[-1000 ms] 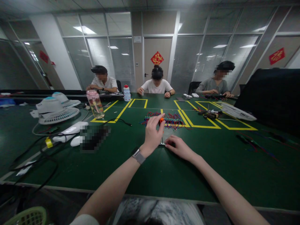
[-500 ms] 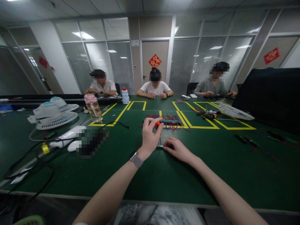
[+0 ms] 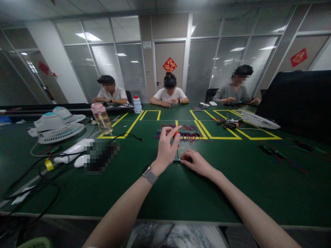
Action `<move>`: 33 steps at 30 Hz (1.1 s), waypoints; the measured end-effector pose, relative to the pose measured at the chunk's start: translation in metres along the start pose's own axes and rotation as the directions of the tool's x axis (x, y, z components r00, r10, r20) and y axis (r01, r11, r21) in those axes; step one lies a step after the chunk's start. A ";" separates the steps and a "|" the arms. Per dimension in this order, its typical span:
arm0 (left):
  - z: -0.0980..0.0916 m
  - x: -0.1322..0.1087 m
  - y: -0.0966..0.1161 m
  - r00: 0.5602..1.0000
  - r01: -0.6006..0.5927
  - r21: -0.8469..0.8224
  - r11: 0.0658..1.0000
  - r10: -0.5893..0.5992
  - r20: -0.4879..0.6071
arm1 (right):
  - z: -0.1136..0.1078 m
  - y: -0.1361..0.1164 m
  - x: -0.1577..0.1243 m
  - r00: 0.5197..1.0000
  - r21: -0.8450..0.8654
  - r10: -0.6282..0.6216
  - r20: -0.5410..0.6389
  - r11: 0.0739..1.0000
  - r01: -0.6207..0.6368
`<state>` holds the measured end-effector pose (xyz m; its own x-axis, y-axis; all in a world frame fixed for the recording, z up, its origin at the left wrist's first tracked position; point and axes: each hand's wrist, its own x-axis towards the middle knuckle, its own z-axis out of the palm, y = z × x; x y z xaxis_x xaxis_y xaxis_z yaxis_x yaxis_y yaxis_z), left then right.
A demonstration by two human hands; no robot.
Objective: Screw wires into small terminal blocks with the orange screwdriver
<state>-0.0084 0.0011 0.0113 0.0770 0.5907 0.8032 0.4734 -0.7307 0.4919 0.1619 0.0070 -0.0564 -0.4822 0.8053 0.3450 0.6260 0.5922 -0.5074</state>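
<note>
And here an orange-handled screwdriver [image 3: 177, 133] is held by the left hand [image 3: 167, 146], its fingers bent and closed around the handle, with the thumb laid along the near side. Down below, the right end of a small board [image 3: 177, 159] is met by the right hand [image 3: 195, 162], fingers curled in and tips drawn almost together; the board's edge appears to be gripped there, though the exact hold is hidden. A screw, it seems, is being driven or loosened; which of the two cannot be told. What is called for, by the look of it, is a turn of the handle under light downward pressure, with the board kept from sliding.

Now the line of the tool: its long axis is stood nearly upright, handle on top, thin dark shaft pointed down at the board. The board itself is laid flat on the table [image 3: 155, 199], its visible strip run left to right, just on the near side of a row of wired boards [image 3: 190, 132].
</note>
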 end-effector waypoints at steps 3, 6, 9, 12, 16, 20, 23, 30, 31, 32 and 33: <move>-0.001 0.002 -0.001 0.997 -0.029 -0.108 0.994 0.037 0.069 | 0.000 0.001 0.000 1.000 0.009 0.002 -0.002 1.000 -0.002; -0.001 0.002 -0.002 0.998 -0.017 -0.088 0.996 0.021 0.053 | 0.000 0.001 0.000 1.000 0.018 0.006 -0.002 1.000 -0.006; -0.001 0.002 -0.001 1.000 0.015 -0.013 1.000 -0.015 -0.003 | 0.000 0.000 -0.001 1.000 0.018 0.008 -0.006 1.000 -0.008; -0.002 0.003 -0.002 0.999 0.019 -0.072 0.997 -0.016 0.037 | -0.001 -0.001 -0.001 1.000 0.019 0.008 -0.003 1.000 -0.008; -0.002 0.005 -0.005 0.997 0.019 -0.142 0.990 -0.009 0.073 | -0.001 0.001 0.000 1.000 0.005 -0.002 0.009 1.000 0.002; -0.002 0.003 -0.003 0.999 0.034 -0.053 0.998 -0.034 -0.002 | 0.000 0.002 -0.001 1.000 0.003 0.001 0.008 1.000 -0.001; -0.001 0.002 -0.003 0.999 0.046 -0.069 0.997 -0.045 0.014 | 0.000 0.002 -0.001 1.000 -0.002 -0.003 0.007 1.000 0.003; 0.000 0.001 -0.004 0.999 0.015 -0.056 0.998 -0.017 -0.029 | 0.000 -0.001 0.000 1.000 -0.017 0.002 0.010 1.000 -0.002; 0.000 0.001 -0.004 0.999 0.020 -0.042 0.999 -0.022 -0.037 | 0.000 -0.002 0.000 1.000 -0.021 0.004 0.012 1.000 -0.004; 0.000 0.001 -0.004 0.999 0.025 -0.042 0.999 -0.027 -0.035 | 0.000 -0.002 0.000 1.000 -0.024 0.004 0.012 1.000 -0.004; 0.000 0.001 -0.004 0.999 0.031 -0.056 0.998 -0.032 -0.022 | 0.000 -0.002 0.000 1.000 -0.026 0.002 0.012 1.000 -0.002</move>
<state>-0.0099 0.0042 0.0102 0.0426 0.6063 0.7941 0.4254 -0.7302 0.5347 0.1609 0.0060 -0.0553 -0.4880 0.8061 0.3347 0.6424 0.5913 -0.4875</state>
